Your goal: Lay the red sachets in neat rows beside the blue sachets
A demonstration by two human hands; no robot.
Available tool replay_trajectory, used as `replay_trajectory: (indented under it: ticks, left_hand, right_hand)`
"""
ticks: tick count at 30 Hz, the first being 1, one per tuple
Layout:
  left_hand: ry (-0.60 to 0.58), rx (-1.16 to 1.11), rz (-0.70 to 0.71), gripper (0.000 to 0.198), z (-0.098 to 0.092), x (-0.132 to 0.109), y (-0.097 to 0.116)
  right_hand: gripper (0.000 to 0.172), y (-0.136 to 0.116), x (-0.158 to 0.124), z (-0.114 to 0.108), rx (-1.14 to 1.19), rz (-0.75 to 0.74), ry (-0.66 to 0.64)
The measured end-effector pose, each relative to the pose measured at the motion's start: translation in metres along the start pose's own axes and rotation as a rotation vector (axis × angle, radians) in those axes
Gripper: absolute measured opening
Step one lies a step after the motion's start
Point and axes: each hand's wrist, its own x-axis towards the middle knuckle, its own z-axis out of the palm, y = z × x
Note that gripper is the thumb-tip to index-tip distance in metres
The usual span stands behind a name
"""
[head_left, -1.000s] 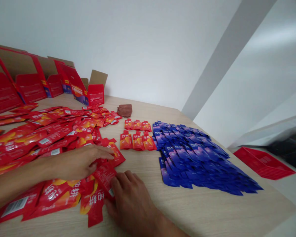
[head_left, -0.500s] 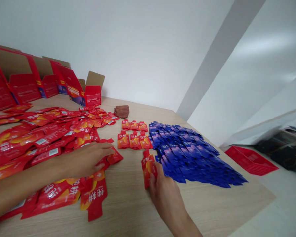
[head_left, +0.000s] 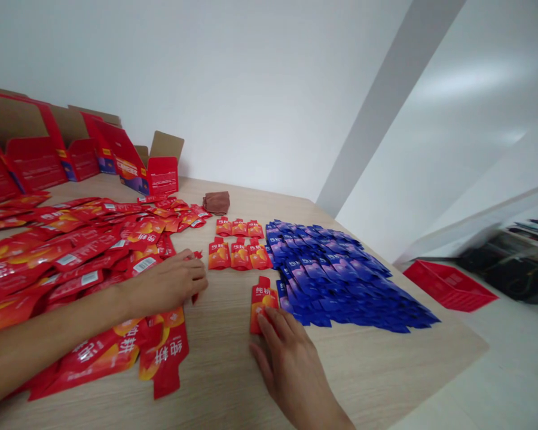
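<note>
Sorted: six small red-orange foil sachets [head_left: 237, 246] in rows, seventh [head_left: 260, 301] under flat, spread right hand [head_left: 283, 357].
Unsorted: loose red sachet heap [head_left: 72, 257] under left hand [head_left: 170, 285], fingers curled on one.

Two hands on the table [head_left: 233, 382]: left hand [head_left: 170, 286], right hand [head_left: 291, 364]. One red pouch [head_left: 260, 298] under the right fingers [head_left: 269, 322], six laid-out red pouches [head_left: 237, 245] in two rows of three beyond them, one brown cloth [head_left: 216, 202], one red tray [head_left: 448, 285]; loose red and blue pouches too many to count
</note>
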Motion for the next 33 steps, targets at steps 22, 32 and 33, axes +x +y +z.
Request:
replay_trajectory:
  ticks: [22,32,33]
  left_hand:
    - [-0.198,-0.142,-0.337,0.053,0.024,0.019,0.096]
    - [-0.244,0.042,-0.256,0.053,0.017,0.050,0.113]
    - [-0.256,0.056,-0.249,0.053,0.017,0.052,0.115]
  right_hand:
    - [0.036,0.018,0.000,0.010,-0.116,-0.105,0.126]
    - [0.035,0.021,0.006,0.005,-0.201,-0.075,0.021]
    - [0.035,0.021,0.006,0.005,-0.197,-0.073,0.026]
